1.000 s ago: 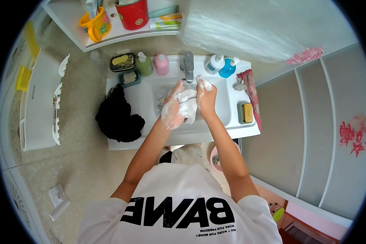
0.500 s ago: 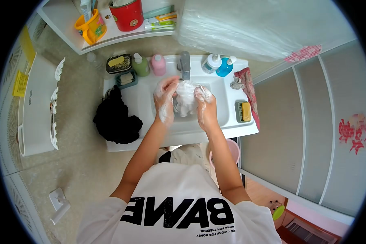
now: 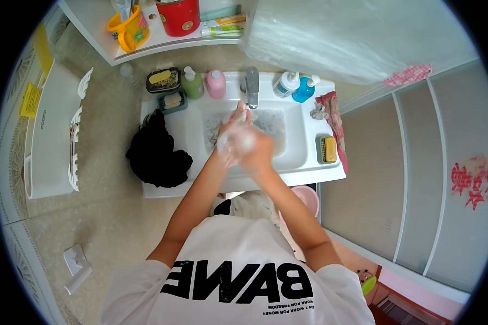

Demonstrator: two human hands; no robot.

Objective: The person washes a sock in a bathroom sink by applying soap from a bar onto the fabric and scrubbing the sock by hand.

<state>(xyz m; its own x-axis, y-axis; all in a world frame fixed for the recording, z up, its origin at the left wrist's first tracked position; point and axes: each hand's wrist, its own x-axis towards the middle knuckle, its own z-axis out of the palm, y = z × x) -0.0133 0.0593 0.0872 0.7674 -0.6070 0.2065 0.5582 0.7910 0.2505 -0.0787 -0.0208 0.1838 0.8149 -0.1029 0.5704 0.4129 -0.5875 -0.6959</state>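
Note:
Over the sink (image 3: 296, 138), a small white soapy cloth (image 3: 237, 140) is bunched between my two hands, smeared by motion. My left hand (image 3: 232, 125) points its fingers up toward the faucet (image 3: 251, 86), with white lather between thumb and fingers and along the wrist. Pressed against the left palm and wrist is my right hand (image 3: 259, 147), blurred and curled around the cloth. How much cloth each hand grips is partly hidden. Greyish, sudsy water (image 3: 271, 125) lies in the basin below.
Black fabric (image 3: 157, 154) is heaped on the left rim. Along the back stand a green bottle (image 3: 192, 84), a pink bottle (image 3: 216, 85), a white pump bottle (image 3: 286, 84) and a blue one (image 3: 303, 90). Yellow soap (image 3: 329, 149) sits at right. A pink bucket (image 3: 307, 200) is below.
My hands have come together from either side of the foamy cloth. The right hand has swung left onto the left wrist, and the cloth has lifted out of the basin with them.

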